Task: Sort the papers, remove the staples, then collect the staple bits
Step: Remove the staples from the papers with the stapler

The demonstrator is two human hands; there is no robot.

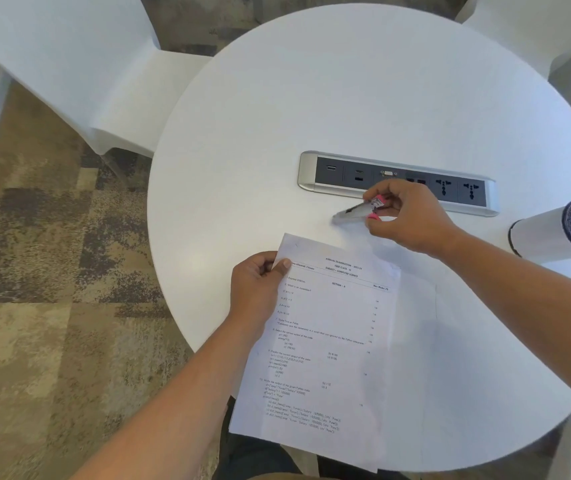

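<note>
Our left hand pinches the printed white exam papers by their left edge (they overhang the round white table); our right hand grips a pink-and-silver metal staple remover just beyond them.

The round white worktop carried a silver-framed dark socket strip, printed white paper sheets overhanging its edge, and a white mesh-ended cylinder lying sideways.

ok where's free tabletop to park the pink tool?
Free: the wide far half of the table beyond the socket strip; also the left patch between strip, table edge and papers. Crowded: near right, where the right hand with the pink tool, the papers and the white cylinder bunch.
</note>
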